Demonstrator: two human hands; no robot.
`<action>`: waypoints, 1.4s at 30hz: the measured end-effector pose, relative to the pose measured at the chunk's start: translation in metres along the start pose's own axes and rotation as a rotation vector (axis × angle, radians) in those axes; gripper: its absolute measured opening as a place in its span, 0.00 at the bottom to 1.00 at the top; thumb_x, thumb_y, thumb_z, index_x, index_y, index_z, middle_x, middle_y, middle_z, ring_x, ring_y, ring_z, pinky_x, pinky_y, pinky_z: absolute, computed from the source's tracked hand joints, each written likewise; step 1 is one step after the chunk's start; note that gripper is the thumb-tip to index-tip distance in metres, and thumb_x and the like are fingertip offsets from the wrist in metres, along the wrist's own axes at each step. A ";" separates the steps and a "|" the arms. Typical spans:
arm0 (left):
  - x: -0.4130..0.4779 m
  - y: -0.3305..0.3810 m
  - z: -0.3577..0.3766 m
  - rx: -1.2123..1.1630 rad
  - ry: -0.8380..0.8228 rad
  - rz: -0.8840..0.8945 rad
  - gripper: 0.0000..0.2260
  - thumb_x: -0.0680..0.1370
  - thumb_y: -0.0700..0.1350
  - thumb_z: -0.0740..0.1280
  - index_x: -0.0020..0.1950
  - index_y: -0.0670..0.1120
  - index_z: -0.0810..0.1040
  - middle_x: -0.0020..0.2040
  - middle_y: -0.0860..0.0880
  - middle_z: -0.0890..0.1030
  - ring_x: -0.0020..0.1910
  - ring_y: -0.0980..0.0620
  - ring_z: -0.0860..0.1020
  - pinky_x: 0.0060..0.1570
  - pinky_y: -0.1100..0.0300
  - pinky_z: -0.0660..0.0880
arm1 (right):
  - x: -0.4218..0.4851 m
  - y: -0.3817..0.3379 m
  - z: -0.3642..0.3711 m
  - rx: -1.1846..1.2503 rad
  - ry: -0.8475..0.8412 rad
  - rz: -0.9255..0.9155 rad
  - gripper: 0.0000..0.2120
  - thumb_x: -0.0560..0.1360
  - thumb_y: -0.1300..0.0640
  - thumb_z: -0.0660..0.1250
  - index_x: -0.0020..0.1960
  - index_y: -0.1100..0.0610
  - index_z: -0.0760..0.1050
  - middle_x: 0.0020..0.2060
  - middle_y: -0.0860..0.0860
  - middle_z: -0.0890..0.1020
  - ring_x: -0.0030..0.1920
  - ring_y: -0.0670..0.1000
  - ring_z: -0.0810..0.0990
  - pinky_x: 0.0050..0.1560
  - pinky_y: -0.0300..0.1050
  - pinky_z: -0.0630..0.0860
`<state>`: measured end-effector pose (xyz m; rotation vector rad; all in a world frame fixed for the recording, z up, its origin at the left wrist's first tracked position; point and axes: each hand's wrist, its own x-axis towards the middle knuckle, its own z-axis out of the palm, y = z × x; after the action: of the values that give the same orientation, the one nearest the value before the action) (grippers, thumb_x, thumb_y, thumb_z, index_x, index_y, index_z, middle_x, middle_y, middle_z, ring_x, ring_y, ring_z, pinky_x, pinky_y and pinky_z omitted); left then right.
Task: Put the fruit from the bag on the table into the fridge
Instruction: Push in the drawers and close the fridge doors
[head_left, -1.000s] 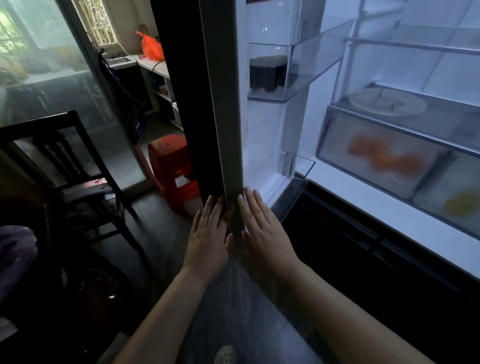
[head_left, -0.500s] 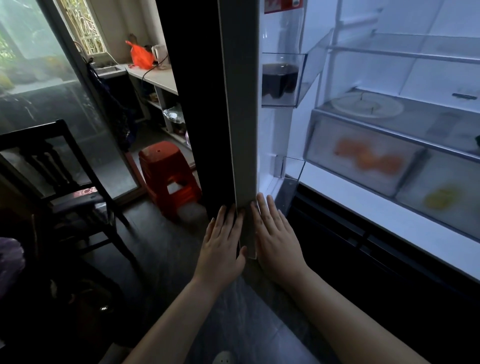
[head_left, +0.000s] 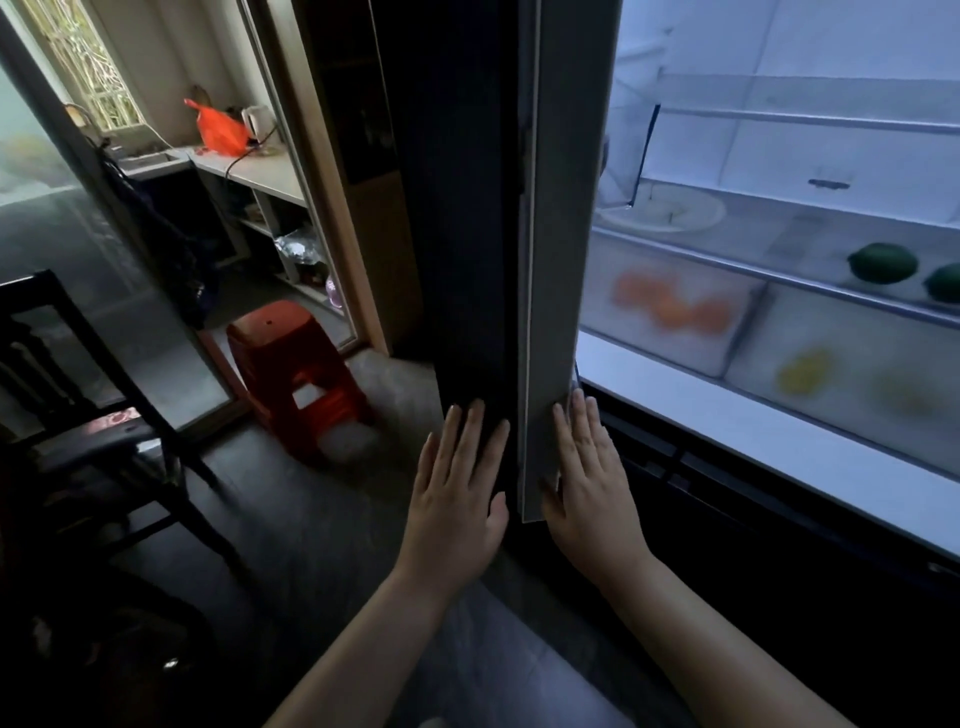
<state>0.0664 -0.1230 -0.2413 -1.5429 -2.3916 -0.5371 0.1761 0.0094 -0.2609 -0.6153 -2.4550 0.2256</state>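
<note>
The fridge door (head_left: 550, 234) stands edge-on in front of me, half swung toward the lit fridge interior (head_left: 779, 156). My left hand (head_left: 457, 499) presses flat on the door's dark outer face. My right hand (head_left: 592, 483) lies flat with straight fingers against the door's inner side near its bottom corner. Inside, two green fruits (head_left: 882, 263) sit on the glass shelf. Orange fruits (head_left: 675, 306) show blurred through the left drawer (head_left: 613, 332), and yellow fruits (head_left: 805, 371) through the right drawer.
A white plate (head_left: 660, 213) rests on the fridge shelf. A red plastic stool (head_left: 291, 374) stands on the floor left of the door, and a dark wooden chair (head_left: 78, 415) further left. An orange bag (head_left: 221, 130) lies on the far counter.
The door has swung further toward the fridge, hiding the door bins. Both hands moved with it and stay flat on either side. The green fruits came into view.
</note>
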 end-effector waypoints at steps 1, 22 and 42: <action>0.001 0.001 -0.002 0.001 0.020 -0.018 0.38 0.72 0.48 0.68 0.78 0.48 0.52 0.78 0.45 0.47 0.77 0.45 0.47 0.72 0.45 0.55 | -0.001 0.000 -0.004 -0.010 0.020 -0.004 0.31 0.76 0.53 0.56 0.76 0.62 0.53 0.76 0.58 0.51 0.76 0.57 0.49 0.73 0.57 0.56; 0.092 0.047 0.024 -0.162 -0.161 0.209 0.36 0.80 0.50 0.59 0.74 0.57 0.33 0.74 0.56 0.31 0.72 0.59 0.31 0.72 0.59 0.38 | 0.004 0.071 -0.030 -0.136 -0.014 0.077 0.35 0.76 0.55 0.63 0.77 0.57 0.48 0.77 0.55 0.50 0.77 0.53 0.47 0.75 0.50 0.52; 0.164 0.029 0.068 -0.310 0.172 0.393 0.39 0.68 0.53 0.75 0.72 0.48 0.59 0.72 0.43 0.59 0.69 0.44 0.62 0.64 0.51 0.64 | 0.030 0.090 -0.012 -0.126 0.442 -0.055 0.30 0.71 0.59 0.73 0.69 0.56 0.65 0.69 0.58 0.63 0.72 0.55 0.63 0.69 0.51 0.65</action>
<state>0.0254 0.0518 -0.2330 -1.9404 -1.8739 -0.9365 0.1959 0.1033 -0.2626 -0.5787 -2.0634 -0.0822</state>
